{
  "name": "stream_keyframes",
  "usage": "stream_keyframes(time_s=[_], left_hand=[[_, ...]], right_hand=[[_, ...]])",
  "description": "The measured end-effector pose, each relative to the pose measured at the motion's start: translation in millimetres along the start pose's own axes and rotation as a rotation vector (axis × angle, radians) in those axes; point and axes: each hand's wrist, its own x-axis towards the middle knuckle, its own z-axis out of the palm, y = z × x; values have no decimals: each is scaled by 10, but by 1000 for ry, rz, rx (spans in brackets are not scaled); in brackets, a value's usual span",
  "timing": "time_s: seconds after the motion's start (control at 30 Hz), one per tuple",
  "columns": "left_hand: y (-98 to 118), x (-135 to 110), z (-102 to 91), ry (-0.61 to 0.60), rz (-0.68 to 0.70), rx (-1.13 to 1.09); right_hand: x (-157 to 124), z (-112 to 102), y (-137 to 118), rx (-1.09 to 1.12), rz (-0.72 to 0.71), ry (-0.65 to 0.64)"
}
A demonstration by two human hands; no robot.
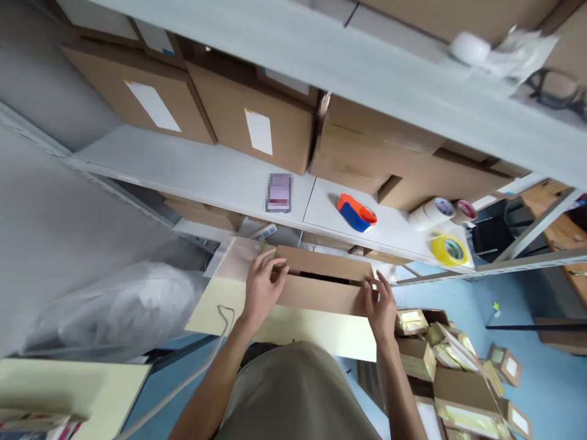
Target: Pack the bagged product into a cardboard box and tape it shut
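Note:
A brown cardboard box rests on a pale yellow table in front of me, its flaps partly folded with a dark gap along the top. My left hand grips the box's left end, fingers curled over the flap. My right hand presses against its right end, fingers wrapped on the edge. Both forearms reach in from below.
A white shelf just beyond holds large cardboard boxes, an orange and blue tape dispenser, a yellow tape roll and other rolls. Small boxes lie piled on the blue floor at right. A plastic bag sits at left.

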Motion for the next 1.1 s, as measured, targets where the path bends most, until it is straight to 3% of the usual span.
stream_keyframes(time_s=[0.1, 0.23, 0.3, 0.37, 0.5, 0.7, 0.87, 0.97, 1.1], left_hand=[[214, 214, -24, -14, 124, 20], [579, 621, 28, -33, 260, 3], [766, 805, 66, -31, 322, -14], [922, 924, 93, -36, 370, -38], [1032, 937, 73, -52, 379, -105], [740, 685, -152, 7, 240, -234], [582, 499, -479, 75, 88, -368], [575, 434, -699, 89, 122, -441], [527, 389, -938, 96, 243, -483]], right_hand=[[341, -89, -224, -58, -174, 21], [1120, -60, -654, -212, -332, -18], [1520, 68, -864, -388, -298, -117], [1835, 242, -1031, -567, -177, -260], [2117, 532, -1190, -736, -30, -355], [1944, 546, -1247, -789, -129, -371], [1421, 276, -1386, -618, -510, -463], [1082, 95, -1556, -470, -769, -444], [796, -58, -1843, -439, -922, -390]])
